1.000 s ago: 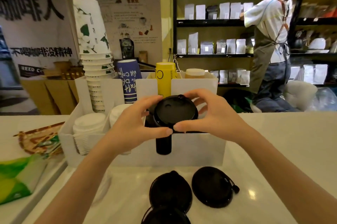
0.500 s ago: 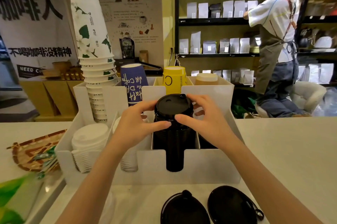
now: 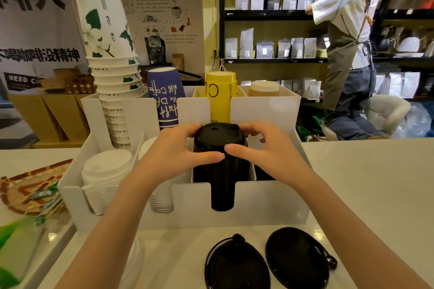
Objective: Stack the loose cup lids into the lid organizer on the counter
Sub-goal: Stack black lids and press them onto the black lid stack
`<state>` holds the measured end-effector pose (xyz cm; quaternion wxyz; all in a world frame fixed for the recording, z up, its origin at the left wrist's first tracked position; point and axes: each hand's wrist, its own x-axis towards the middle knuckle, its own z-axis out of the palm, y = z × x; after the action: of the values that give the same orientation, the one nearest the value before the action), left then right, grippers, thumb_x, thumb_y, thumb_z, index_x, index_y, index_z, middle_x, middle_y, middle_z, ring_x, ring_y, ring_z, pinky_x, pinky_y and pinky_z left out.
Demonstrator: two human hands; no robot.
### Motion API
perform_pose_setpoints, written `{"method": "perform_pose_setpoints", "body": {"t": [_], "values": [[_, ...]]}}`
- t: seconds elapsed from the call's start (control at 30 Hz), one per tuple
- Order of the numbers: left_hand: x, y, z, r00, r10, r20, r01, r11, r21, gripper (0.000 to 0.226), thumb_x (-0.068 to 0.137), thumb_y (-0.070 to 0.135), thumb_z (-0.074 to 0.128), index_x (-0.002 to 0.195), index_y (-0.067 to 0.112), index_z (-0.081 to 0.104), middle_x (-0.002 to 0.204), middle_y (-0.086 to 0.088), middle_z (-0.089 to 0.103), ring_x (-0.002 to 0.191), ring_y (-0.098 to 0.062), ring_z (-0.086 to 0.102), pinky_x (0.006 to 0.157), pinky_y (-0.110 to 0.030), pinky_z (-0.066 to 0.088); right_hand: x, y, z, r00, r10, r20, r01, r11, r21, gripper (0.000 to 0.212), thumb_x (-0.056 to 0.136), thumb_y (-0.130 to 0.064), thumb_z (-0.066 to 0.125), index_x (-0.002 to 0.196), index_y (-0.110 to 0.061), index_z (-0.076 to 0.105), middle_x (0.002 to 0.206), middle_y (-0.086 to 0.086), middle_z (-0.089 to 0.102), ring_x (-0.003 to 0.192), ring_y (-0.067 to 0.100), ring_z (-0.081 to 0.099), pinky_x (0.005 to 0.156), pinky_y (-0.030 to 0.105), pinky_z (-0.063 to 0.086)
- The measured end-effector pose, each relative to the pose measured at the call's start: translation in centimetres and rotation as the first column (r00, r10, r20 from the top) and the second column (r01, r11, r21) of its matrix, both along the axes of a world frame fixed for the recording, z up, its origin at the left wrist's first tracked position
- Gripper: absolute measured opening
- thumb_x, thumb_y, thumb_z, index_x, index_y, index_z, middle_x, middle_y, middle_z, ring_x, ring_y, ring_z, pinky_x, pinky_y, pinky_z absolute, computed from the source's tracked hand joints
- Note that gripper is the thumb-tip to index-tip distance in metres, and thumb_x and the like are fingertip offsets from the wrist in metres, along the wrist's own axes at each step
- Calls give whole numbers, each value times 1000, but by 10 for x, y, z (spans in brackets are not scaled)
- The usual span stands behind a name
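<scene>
A white lid organizer point(image 3: 270, 204) stands on the counter in front of me. Its middle front slot holds a tall stack of black lids point(image 3: 222, 185). On top of that stack sits a black lid point(image 3: 217, 134), pinched from both sides: my left hand point(image 3: 173, 150) grips its left edge and my right hand point(image 3: 260, 145) its right edge, thumbs meeting at the front. Two loose black lids lie on the counter near me, one point(image 3: 234, 265) in the centre and one point(image 3: 297, 258) to its right.
White lids point(image 3: 105, 171) fill the organizer's left slots. Stacked paper cups point(image 3: 110, 65), a blue cup point(image 3: 164, 98) and a yellow cup point(image 3: 220, 96) stand in its back row. A woven tray point(image 3: 28, 185) lies at left. A person in an apron point(image 3: 347, 49) works at the far shelves.
Both hands have lowered the black lid onto the stack in the middle slot. My view has moved closer to the organizer.
</scene>
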<state>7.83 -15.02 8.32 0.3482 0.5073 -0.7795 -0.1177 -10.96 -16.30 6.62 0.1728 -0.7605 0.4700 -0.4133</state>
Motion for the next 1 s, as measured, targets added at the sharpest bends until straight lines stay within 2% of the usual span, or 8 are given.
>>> {"method": "perform_pose_setpoints", "body": {"t": [0.07, 0.13, 0.27, 0.33, 0.43, 0.6, 0.8, 1.0], "values": [[0, 1, 1, 1000, 1, 27, -2, 1000, 13, 55, 67, 42, 69, 118, 29, 52, 102, 16, 55, 98, -4, 45, 67, -6, 29, 1, 3, -2, 999, -25, -30, 24, 999, -29, 50, 73, -46, 63, 117, -24, 55, 111, -8, 54, 105, 7, 44, 76, 11, 32], [0, 1, 1, 999, 0, 38, -1, 1000, 24, 55, 68, 42, 68, 119, 29, 52, 103, 15, 53, 99, -4, 43, 66, -9, 30, 3, 6, -3, 998, -57, -38, 55, 997, -52, 52, 73, -47, 63, 118, -23, 54, 110, -7, 54, 105, 8, 44, 77, 19, 35], [1, -2, 0, 998, 32, 58, -35, 998, 48, 61, 67, 46, 67, 123, 29, 49, 107, 7, 49, 104, -11, 44, 79, -25, 34, 6, 8, -3, 995, -87, -38, 85, 995, -58, 54, 73, -48, 62, 120, -22, 53, 114, -3, 57, 106, 10, 45, 83, 25, 35], [0, 0, 1, 999, 20, 29, -21, 999, 34, 58, 68, 41, 68, 121, 25, 51, 101, 11, 52, 102, -10, 45, 76, -22, 38, 7, 9, -4, 993, -107, -51, 103, 992, -68, 56, 73, -50, 61, 120, -21, 53, 115, -2, 58, 107, 11, 45, 84, 26, 36], [0, 3, 1, 1000, -7, -3, 7, 1000, 22, 49, 71, 35, 68, 117, 25, 54, 94, 20, 54, 97, -5, 45, 70, -8, 31, 10, 13, -4, 987, -146, -73, 138, 985, -102, 54, 74, -50, 61, 119, -20, 54, 115, 0, 58, 108, 14, 46, 84, 26, 36], [0, 2, 1, 999, -26, 31, 25, 999, 47, 53, 70, 37, 68, 120, 28, 51, 100, 15, 55, 94, -5, 44, 65, -8, 28, 15, 16, -5, 982, -183, -49, 175, 974, -144, 52, 74, -48, 63, 116, -18, 53, 114, 0, 57, 109, 13, 43, 82, 23, 33], [0, 1, 0, 999, -15, 36, 14, 999, 29, 56, 69, 37, 69, 121, 27, 51, 101, 13, 54, 95, -7, 44, 63, -9, 28, 9, 16, 1, 998, -62, 15, 62, 998, -4, 42, 80, -38, 61, 115, -17, 52, 117, -1, 61, 106, 9, 52, 88, 24, 42], [-1, -1, -3, 999, -47, 6, 47, 998, 44, 52, 69, 40, 69, 116, 26, 54, 101, 10, 60, 97, -10, 51, 64, -11, 33, 1, 14, 4, 999, -39, 10, 39, 999, 26, 39, 78, -37, 64, 113, -21, 54, 104, -11, 58, 98, 2, 52, 68, 1, 35]]}}
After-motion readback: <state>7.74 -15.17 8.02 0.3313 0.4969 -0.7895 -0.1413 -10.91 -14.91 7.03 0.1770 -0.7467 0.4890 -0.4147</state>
